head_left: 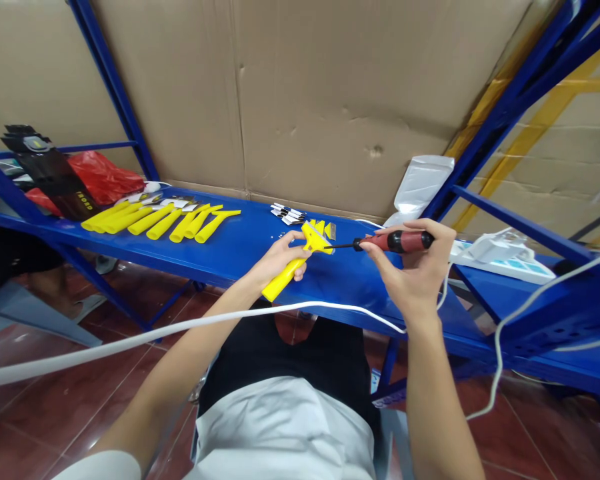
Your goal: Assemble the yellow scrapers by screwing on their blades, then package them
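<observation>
My left hand is closed around a yellow scraper, its handle slanting down to the left and its wide head up to the right. In my right hand is a screwdriver with a dark red and black handle, held nearly level. Its thin shaft points left, and the tip reaches the scraper's head; whether it sits in a screw is too small to tell. Just behind the head lie small yellow pieces and a pile of black-and-white strips.
Several yellow scrapers lie in a row on the left of the blue shelf. Beyond them are a red plastic bag and a black box. A white cable crosses in front. At right stands a white power strip.
</observation>
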Available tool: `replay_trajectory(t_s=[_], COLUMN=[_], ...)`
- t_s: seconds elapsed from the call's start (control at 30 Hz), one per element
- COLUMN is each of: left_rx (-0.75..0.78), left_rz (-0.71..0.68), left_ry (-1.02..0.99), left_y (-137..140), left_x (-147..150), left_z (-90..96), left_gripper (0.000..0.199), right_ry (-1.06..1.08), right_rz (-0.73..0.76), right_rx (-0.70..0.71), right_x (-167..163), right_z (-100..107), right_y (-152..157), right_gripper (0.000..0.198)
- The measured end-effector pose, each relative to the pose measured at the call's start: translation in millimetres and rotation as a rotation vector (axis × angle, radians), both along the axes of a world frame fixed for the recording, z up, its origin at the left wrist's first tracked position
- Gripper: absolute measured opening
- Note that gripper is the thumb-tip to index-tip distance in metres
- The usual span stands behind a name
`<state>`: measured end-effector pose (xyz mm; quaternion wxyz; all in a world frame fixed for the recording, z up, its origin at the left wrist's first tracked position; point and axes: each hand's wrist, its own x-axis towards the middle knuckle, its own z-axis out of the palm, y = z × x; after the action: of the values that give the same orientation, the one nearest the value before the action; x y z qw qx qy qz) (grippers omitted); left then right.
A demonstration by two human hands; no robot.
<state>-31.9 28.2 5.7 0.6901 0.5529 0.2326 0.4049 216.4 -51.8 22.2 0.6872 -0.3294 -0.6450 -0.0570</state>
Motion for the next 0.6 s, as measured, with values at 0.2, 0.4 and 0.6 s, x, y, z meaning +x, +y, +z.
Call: replay_trajectory(t_s=[0.2,0.4,0.6], left_rx=[-0.004,0.0,-0.001], left_rz=[0.013,-0.001,0.031], left_ry=[-0.008,0.008,-0.018], left_y=[1.1,1.9,1.5], left_x=[-0.4,-0.7,0.4], left_z=[-0.7,-0.9,-1.0], left_gripper=[0.051,0.05,0.05], right_ry=[-0.003,0.04,-0.045], right_rz=[0.213,0.031,0.193], right_rx=[-0.104,-0.01,-0.162], right_x=[-2.3,-4.5,-5.3], right_z=[4.4,0.4,4.3], right_y=[-5.5,-0.9,-6.5], right_gripper=[0.06,0.069,0.063])
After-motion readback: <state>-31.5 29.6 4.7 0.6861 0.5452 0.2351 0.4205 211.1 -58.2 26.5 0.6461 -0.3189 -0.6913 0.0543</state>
